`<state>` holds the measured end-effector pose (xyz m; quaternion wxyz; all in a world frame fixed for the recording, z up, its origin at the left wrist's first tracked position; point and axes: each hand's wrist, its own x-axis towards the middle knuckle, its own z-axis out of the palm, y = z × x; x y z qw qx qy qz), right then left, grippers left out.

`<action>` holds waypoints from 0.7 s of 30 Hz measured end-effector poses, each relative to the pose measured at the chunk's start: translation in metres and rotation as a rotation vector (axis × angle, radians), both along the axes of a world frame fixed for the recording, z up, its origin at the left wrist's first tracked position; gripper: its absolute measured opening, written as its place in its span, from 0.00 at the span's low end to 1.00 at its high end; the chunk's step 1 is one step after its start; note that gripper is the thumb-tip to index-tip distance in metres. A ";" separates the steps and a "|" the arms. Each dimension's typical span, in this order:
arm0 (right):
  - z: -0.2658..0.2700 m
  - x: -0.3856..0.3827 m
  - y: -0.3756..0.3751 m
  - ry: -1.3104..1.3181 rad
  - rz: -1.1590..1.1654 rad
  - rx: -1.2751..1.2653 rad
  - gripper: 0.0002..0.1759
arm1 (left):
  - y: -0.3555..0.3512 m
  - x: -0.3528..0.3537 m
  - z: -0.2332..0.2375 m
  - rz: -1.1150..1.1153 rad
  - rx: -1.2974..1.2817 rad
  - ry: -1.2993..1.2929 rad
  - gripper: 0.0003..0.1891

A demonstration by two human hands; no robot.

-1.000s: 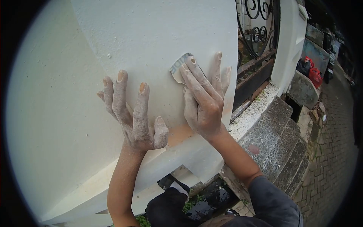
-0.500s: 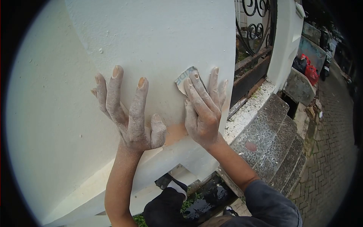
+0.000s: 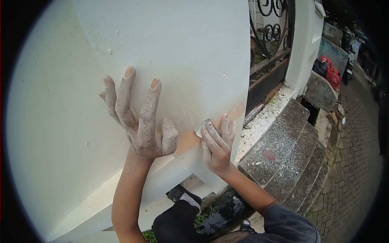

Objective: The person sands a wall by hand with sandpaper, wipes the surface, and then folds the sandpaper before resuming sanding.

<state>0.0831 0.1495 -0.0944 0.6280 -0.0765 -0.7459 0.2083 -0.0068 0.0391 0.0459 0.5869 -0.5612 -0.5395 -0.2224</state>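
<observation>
Dust coats both of my hands. My left hand [image 3: 142,131] is held up against the white wall [image 3: 174,44] with its fingers spread, and nothing is in it. Lower and to the right, my right hand [image 3: 218,150] presses a small piece of sandpaper [image 3: 199,129] flat to the wall with its fingers. Printed lettering shows on the paper's back; the rest of it is hidden under the fingers. An orange-brown patch [image 3: 187,141] of bared wall lies between the two hands and runs on behind the right one.
Right of the wall's edge is a black iron gate [image 3: 267,75]. Speckled stone steps [image 3: 279,141] lead down to a brick-paved lane [image 3: 352,162]. A red plastic bag [image 3: 333,77] sits farther off. Below the wall runs a dark, wet ditch [image 3: 221,212].
My right hand has slid down the wall with the sandpaper, uncovering the upper part and reaching the orange-brown strip. My left hand is almost unmoved.
</observation>
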 end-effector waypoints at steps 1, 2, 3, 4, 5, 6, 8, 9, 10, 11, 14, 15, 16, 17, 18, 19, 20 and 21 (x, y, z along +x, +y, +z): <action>-0.009 0.000 -0.003 -0.008 -0.003 -0.006 0.15 | 0.001 -0.001 -0.001 0.001 0.011 0.011 0.27; -0.013 0.000 -0.005 -0.020 -0.006 -0.018 0.15 | 0.002 -0.002 -0.001 0.002 0.015 0.019 0.27; 0.013 -0.004 0.001 0.035 -0.033 0.025 0.16 | 0.002 -0.003 -0.002 -0.013 0.023 0.010 0.27; 0.050 -0.007 0.006 0.101 -0.052 0.067 0.16 | 0.002 -0.003 -0.002 -0.030 0.028 0.003 0.27; 0.087 -0.010 0.011 0.168 -0.075 0.111 0.17 | 0.003 -0.005 -0.002 -0.049 0.035 -0.005 0.27; 0.115 -0.013 0.015 0.213 -0.120 0.186 0.18 | 0.004 -0.007 -0.002 -0.068 0.034 -0.006 0.28; 0.115 -0.015 0.012 0.213 -0.043 0.146 0.16 | 0.004 -0.010 -0.004 -0.105 0.040 -0.017 0.28; 0.097 -0.012 0.010 0.144 -0.033 0.120 0.16 | 0.004 -0.010 -0.004 -0.098 0.040 -0.015 0.28; 0.059 -0.007 0.004 0.080 -0.025 0.093 0.16 | 0.004 -0.009 -0.004 -0.090 0.038 -0.008 0.28; 0.026 -0.002 -0.003 0.016 -0.019 0.061 0.15 | 0.003 -0.008 -0.004 -0.085 0.031 -0.001 0.28; -0.020 0.002 -0.012 -0.054 -0.021 0.042 0.14 | 0.002 -0.007 -0.004 -0.055 0.014 -0.017 0.28; 0.003 -0.003 -0.006 -0.016 -0.021 0.067 0.15 | 0.002 -0.007 -0.004 -0.058 0.024 -0.015 0.28; 0.038 -0.006 -0.002 0.040 -0.039 0.104 0.15 | 0.002 -0.007 -0.004 -0.061 0.027 -0.014 0.29; 0.076 -0.008 0.003 0.099 -0.060 0.140 0.16 | 0.003 -0.008 -0.004 -0.066 0.030 -0.010 0.29; 0.107 -0.009 0.006 0.154 -0.072 0.181 0.17 | 0.004 -0.009 -0.005 -0.082 0.033 -0.022 0.29; 0.113 -0.013 0.007 0.186 -0.043 0.174 0.17 | 0.004 -0.010 -0.006 -0.097 0.037 -0.036 0.29; 0.114 -0.015 0.006 0.215 -0.012 0.169 0.16 | 0.003 -0.011 -0.007 -0.110 0.044 -0.054 0.29; 0.098 -0.012 0.004 0.148 -0.003 0.130 0.16 | 0.003 -0.010 -0.007 -0.093 0.041 -0.040 0.29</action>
